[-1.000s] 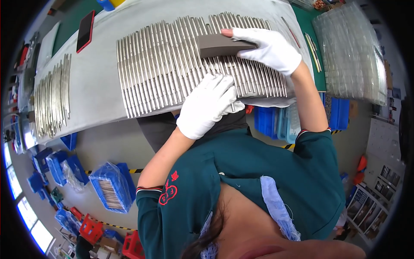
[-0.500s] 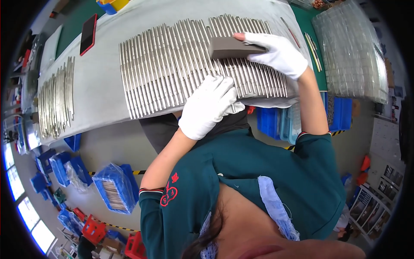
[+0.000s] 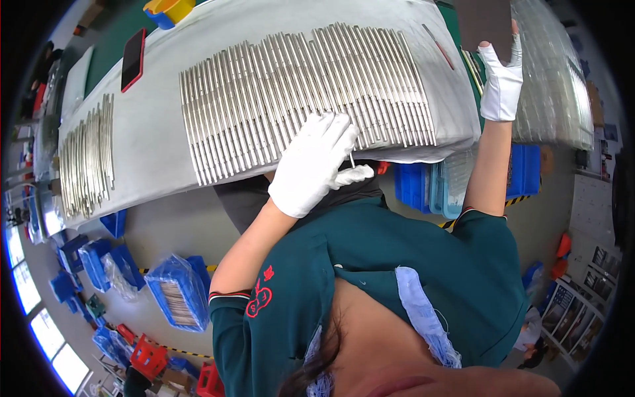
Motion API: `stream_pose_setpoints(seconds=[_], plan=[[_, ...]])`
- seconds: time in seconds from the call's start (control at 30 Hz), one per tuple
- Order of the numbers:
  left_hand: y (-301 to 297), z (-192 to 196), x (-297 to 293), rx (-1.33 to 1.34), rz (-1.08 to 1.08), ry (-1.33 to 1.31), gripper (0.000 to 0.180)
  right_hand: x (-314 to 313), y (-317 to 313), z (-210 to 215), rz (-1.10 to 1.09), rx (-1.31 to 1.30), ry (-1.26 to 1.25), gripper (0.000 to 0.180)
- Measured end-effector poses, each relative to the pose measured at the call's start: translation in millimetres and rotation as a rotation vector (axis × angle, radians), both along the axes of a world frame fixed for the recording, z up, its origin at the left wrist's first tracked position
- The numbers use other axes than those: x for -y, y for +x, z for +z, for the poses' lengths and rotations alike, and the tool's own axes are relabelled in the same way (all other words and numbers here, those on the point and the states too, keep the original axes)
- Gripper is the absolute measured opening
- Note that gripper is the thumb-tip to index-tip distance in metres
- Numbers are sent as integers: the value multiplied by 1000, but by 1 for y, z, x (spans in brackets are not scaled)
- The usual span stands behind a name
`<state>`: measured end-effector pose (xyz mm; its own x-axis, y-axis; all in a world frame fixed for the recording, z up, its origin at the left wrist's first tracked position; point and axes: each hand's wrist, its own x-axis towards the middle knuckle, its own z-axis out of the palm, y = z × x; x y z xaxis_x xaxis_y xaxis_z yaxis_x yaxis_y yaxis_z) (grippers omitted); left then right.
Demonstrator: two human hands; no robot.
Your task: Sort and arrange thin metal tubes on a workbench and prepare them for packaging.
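My left hand (image 3: pixel 312 165), in a white glove, lies over the near ends of a long row of thin silvery metal rods (image 3: pixel 245 106) on the table. Its fingers rest flat on the rods, with the thumb apart at the table's front edge. A rod's end shows between thumb and fingers. Beyond the table's right edge, my right hand (image 3: pixel 501 89) is raised, in a white glove with bare fingertips showing. It grips a dark grey-brown block (image 3: pixel 486 26), whose broad flat face shows and whose far end leaves the picture.
A smaller bunch of rods (image 3: pixel 89 159) lies at the table's left. Farther back are a red-edged phone (image 3: pixel 133 59) and a yellow-and-blue container (image 3: pixel 169 10). A thin tool (image 3: pixel 438 47) lies right of the row. Stacked clear plastic trays (image 3: pixel 552 86) stand at the right; blue bins (image 3: pixel 411 188) sit below.
My right hand has lifted the block off the rods and carried it right and away, turning it. The left hand stays nearly in place, its thumb now farther from the fingers.
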<state>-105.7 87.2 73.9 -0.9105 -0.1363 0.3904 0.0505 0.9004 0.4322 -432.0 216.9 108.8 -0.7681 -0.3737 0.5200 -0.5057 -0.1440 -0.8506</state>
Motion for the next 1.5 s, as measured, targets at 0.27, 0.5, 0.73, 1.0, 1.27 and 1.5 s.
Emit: stream_pose_setpoints(seconds=[0.27,0.5,0.73,1.0,1.27,1.5], plan=[[0,-9,-1,-21,109,-169,49,-6,-18,-7,-22,10,-15,66],[6,0,0,-28,69,-102,44,17,-7,-16,273,213,104,57],[-10,9,-6,56,-5,-69,57,107,49,15,546,295,309,45],[-50,-17,-25,23,70,-141,59,167,29,-10,721,26,629,69],[-42,-10,-23,29,36,-93,56,155,44,15,653,-234,747,62],[-42,-21,-21,-126,45,-140,49,106,45,42,371,-432,873,74]])
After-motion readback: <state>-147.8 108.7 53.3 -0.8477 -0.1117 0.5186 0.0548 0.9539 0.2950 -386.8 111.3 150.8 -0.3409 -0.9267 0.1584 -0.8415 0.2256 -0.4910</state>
